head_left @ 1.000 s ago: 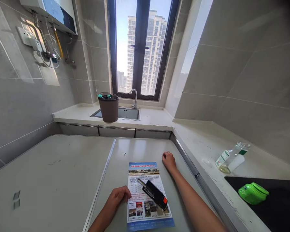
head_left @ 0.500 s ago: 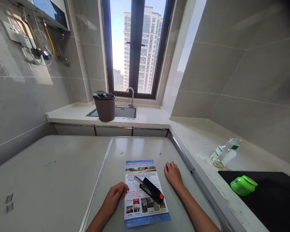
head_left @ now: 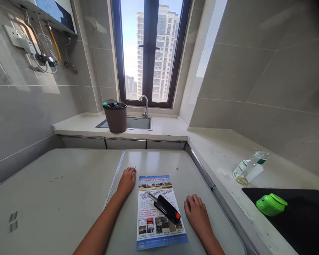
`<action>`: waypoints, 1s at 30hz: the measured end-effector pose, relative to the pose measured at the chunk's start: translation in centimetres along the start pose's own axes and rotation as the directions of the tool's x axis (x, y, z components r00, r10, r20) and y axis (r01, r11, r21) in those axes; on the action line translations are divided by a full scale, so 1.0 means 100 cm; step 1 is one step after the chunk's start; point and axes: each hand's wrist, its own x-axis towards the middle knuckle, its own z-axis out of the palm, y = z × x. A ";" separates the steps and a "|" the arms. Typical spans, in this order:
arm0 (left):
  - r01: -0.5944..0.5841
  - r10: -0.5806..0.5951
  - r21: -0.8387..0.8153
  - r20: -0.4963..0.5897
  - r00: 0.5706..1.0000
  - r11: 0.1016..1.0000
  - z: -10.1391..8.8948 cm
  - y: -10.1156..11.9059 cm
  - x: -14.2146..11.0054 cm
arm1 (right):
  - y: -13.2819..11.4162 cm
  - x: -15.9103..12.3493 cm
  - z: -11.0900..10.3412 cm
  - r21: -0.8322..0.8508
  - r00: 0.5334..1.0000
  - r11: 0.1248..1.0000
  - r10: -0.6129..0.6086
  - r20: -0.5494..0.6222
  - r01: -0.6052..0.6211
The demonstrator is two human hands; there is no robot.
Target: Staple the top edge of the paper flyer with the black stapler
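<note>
A colour leaflet lies flat on the grey table in front of me. Across its middle rests a black stapler with a red end and a metal front. My left hand rests on the table by the leaflet's upper left corner, fingers loosely curled and holding nothing. My right hand lies palm down on the table just right of the leaflet, fingers stretched forward, close to the stapler but apart from it.
On the counter to the right a glass bottle lies on its side near a green lid on a black hob. Farther back are a brown bin, a sink with a tap, and a window.
My left hand moved forward from the leaflet's left edge to its upper left corner. My right hand drew back from the upper right to beside the stapler.
</note>
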 end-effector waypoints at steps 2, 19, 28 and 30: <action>0.001 -0.001 0.031 0.005 1.000 1.000 0.008 -0.010 0.015 | -0.001 0.001 -0.001 -0.010 1.000 1.000 0.004 -0.003 -0.004; 0.068 -0.053 -0.257 0.067 0.996 0.964 -0.011 0.009 -0.071 | -0.003 0.002 -0.005 0.070 1.000 0.997 0.016 0.002 -0.016; 0.102 -0.075 -0.391 0.085 0.994 0.915 -0.003 0.042 -0.104 | -0.054 0.002 -0.038 0.621 0.988 0.769 -0.138 -0.072 0.153; 0.082 -0.055 -0.385 0.080 0.995 0.919 0.001 0.043 -0.106 | -0.070 -0.002 -0.031 0.641 0.980 0.753 -0.197 0.000 0.151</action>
